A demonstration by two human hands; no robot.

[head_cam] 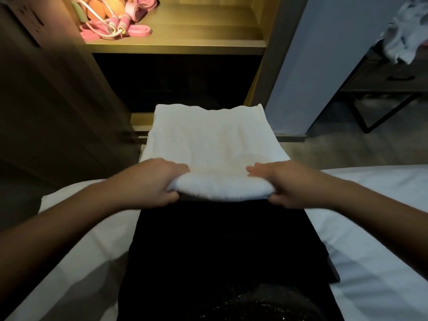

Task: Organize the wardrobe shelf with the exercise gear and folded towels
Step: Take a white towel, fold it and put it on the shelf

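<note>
A folded white towel [213, 144] is held out flat in front of me, above my lap. My left hand [150, 184] grips its near left corner, fingers on top and thumb underneath. My right hand [287, 184] grips the near right corner the same way. Ahead stands the open wardrobe with a lit wooden shelf [196, 33]. On the shelf's left side lies a heap of exercise gear: a pink skipping rope [115, 27] with a white cord, pink resistance bands [139, 32] and orange items [108, 5] behind them.
A white bed [375, 239] spreads out on both sides of my dark-clothed legs. The wardrobe's dark lower compartment [176, 82] is beneath the lit shelf. A dark side table [384, 84] with crumpled cloth [403, 35] on top stands at the right.
</note>
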